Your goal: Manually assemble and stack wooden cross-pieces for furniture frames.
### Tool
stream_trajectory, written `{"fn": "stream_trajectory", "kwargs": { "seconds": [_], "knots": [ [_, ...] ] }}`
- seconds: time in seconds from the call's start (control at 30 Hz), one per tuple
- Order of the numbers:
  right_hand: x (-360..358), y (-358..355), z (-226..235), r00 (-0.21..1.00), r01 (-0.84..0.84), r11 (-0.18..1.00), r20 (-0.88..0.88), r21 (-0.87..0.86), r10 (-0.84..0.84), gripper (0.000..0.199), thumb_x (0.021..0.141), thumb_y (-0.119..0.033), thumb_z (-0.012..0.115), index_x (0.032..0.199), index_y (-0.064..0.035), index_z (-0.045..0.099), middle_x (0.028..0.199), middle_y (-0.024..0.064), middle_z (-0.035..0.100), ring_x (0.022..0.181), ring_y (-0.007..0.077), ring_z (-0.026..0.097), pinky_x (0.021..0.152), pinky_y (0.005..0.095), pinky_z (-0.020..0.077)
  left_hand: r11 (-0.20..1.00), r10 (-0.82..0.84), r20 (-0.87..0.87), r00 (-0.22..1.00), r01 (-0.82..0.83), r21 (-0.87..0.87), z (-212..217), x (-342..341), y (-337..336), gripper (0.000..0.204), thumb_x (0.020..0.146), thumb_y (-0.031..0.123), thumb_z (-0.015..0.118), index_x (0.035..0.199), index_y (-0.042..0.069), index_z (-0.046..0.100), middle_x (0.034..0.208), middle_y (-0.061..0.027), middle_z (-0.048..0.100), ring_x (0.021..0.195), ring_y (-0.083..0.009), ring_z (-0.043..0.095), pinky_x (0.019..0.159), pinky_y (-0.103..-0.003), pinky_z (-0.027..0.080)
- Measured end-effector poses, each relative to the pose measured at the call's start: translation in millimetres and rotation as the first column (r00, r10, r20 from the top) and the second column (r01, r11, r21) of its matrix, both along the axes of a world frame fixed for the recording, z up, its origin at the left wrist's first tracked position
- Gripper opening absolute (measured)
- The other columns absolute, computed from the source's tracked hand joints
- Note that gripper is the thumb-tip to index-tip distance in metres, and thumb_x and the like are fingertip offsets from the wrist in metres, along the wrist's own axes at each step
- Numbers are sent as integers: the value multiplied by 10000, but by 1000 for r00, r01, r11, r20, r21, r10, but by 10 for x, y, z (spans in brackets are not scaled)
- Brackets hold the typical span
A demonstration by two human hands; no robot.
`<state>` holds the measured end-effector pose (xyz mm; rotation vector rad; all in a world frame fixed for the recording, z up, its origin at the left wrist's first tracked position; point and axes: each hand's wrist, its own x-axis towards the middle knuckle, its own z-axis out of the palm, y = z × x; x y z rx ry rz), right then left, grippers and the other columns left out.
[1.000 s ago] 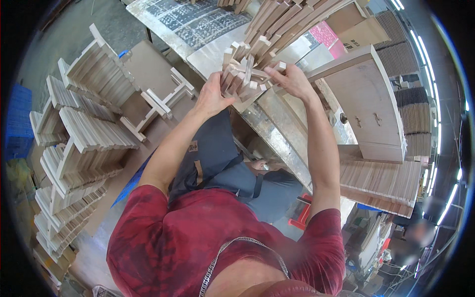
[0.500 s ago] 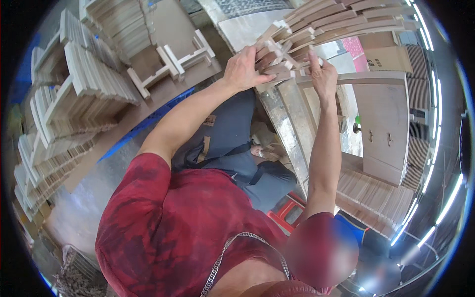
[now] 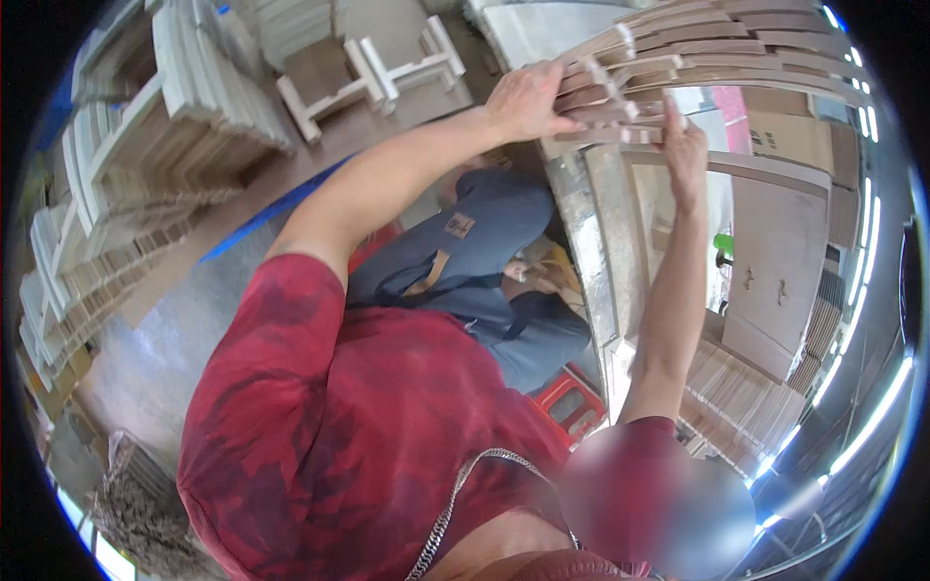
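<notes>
My left hand (image 3: 528, 100) grips the left ends of several short wooden pieces (image 3: 605, 108), its thumb stretched along the nearest one. At their right ends is my right hand (image 3: 686, 147), with its fingers pressed against the wood. The pieces lie roughly side by side at the edge of the workbench (image 3: 586, 232). Directly beyond them spreads a pile of longer wooden strips (image 3: 727, 44). My fingers hide part of the ends of the held pieces.
Tall stacks of wooden frame parts (image 3: 145, 145) stand at the left. Joined H-shaped wooden pieces (image 3: 378, 82) lie on a board nearby. To the right are a pale cabinet panel (image 3: 775, 261), cardboard boxes (image 3: 794, 140) and stacked wood (image 3: 741, 397). A red stool (image 3: 567, 402) sits below the bench.
Both hands have shifted right and slightly farther away in the picture, as the view turned too. The short wooden pieces between them went from crossed and jumbled to nearly parallel.
</notes>
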<state>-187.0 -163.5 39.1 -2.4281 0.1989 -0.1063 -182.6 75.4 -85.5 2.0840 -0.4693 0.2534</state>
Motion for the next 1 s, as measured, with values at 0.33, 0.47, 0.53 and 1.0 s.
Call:
{"fn": "stream_trajectory", "kwargs": {
  "seconds": [0.33, 0.47, 0.53, 1.0],
  "knots": [
    [-319, 205, -104, 957, 204, 925, 132, 322, -257, 642, 1088, -470, 339, 1221, 85, 631, 1081, 147, 700, 1024, 214, 644, 863, 342, 529, 995, -61, -40, 997, 63, 75, -5, 36, 54, 796, 722, 545, 821, 1130, -67, 516, 1099, -247, 644, 1023, -403, 668, 888, -462, 553],
    [-275, 234, -85, 969, 190, 933, 94, 307, -228, 636, 1087, -468, 325, 1207, 63, 653, 1093, 143, 695, 985, 206, 640, 847, 341, 530, 997, -37, 32, 999, 35, 72, -87, 30, 54, 793, 734, 552, 809, 1116, -74, 506, 1051, -250, 646, 970, -402, 680, 854, -457, 567],
    [-279, 272, -96, 970, 199, 935, 76, 295, -231, 633, 1086, -467, 323, 1210, 57, 657, 1098, 137, 694, 977, 203, 639, 843, 342, 530, 997, -20, 45, 999, 16, 77, -131, 10, 50, 785, 729, 543, 814, 1109, -71, 506, 1033, -242, 646, 949, -397, 682, 833, -448, 574],
    [-221, 92, -525, 954, 168, 863, 140, 477, -264, 578, 1094, -429, 363, 1174, 73, 638, 1062, 154, 657, 914, 214, 642, 748, 395, 613, 1000, -1, 4, 1000, 2, -20, -53, 35, 71, 864, 671, 497, 857, 1266, -40, 534, 1145, -250, 674, 1068, -384, 670, 925, -445, 542]
  ]
}}
